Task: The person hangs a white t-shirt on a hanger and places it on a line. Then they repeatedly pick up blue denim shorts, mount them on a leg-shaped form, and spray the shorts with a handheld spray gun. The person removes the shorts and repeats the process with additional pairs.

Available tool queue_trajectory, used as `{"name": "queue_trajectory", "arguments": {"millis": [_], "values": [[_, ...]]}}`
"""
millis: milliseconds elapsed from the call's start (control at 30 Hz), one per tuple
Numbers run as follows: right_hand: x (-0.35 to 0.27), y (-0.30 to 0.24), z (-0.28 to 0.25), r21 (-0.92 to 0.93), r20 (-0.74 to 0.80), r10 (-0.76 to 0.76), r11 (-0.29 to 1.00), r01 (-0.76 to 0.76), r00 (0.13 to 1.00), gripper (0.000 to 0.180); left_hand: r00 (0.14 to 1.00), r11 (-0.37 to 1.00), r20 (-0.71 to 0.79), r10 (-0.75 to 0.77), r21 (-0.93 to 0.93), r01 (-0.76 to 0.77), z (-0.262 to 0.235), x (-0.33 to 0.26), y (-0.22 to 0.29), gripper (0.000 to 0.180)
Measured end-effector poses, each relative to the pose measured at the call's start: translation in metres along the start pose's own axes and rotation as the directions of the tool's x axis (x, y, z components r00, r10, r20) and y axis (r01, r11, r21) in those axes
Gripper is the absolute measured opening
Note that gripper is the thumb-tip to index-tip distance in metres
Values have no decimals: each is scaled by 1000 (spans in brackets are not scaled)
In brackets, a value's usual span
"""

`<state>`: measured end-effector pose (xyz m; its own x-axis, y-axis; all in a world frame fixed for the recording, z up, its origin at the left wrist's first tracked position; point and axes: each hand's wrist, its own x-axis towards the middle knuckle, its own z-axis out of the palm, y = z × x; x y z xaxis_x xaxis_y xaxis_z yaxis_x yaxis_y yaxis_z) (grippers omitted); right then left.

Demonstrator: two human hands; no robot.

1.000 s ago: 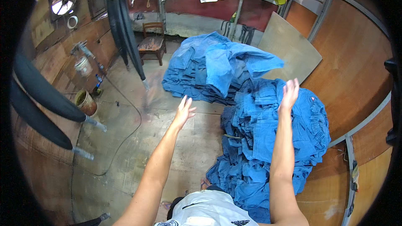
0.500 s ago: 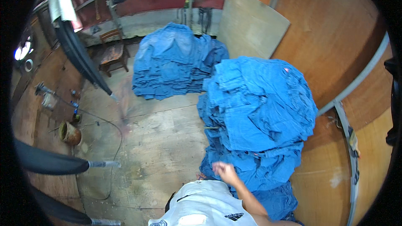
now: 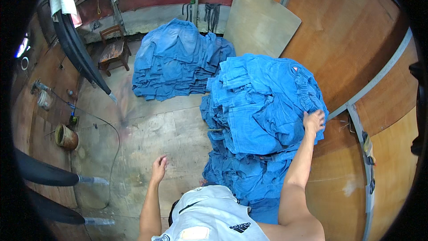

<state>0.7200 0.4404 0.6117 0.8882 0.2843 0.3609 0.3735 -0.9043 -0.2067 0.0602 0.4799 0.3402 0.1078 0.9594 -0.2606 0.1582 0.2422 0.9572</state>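
A tall pile of blue denim garments (image 3: pixel 263 116) stands in front of me to the right. The garment on top shows a gathered elastic waistband (image 3: pixel 306 90) along its right side. My right hand (image 3: pixel 314 122) is at the pile's right edge, touching the cloth just below that waistband. Its thumb and fingers are apart, and I see no cloth pinched between them. My left hand (image 3: pixel 159 168) hangs over the floor, left of the pile and away from it. Its fingers are loosely bent, with nothing in them.
Farther back is a second denim stack (image 3: pixel 174 64), with a wooden chair (image 3: pixel 114 53) to its left. A bucket (image 3: pixel 66 137), a cable (image 3: pixel 117 138) and black hoses (image 3: pixel 49 169) line the left side. Wooden panels (image 3: pixel 347 35) wall the right.
My right hand has moved from the pile's near left side to its far right edge. My left hand has come into view. The whole view has shifted slightly.
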Motion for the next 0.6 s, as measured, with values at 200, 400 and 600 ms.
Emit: {"name": "queue_trajectory", "arguments": {"millis": [200, 400, 600], "values": [[18, 70, 31, 136, -158, 127, 985, -106, 979, 71, 969, 974, 98, -225, 2, 226, -7, -36, 16, 43], [23, 67, 9, 262, -214, -18, 962, 75, 977, 64, 810, 812, 79, -580, 132, 569, -26, -95, -61, 43], [8, 47, -22, 225, -314, -104, 958, 180, 944, 40, 909, 914, 103, -404, 74, 398, -36, -94, -53, 40]]}}
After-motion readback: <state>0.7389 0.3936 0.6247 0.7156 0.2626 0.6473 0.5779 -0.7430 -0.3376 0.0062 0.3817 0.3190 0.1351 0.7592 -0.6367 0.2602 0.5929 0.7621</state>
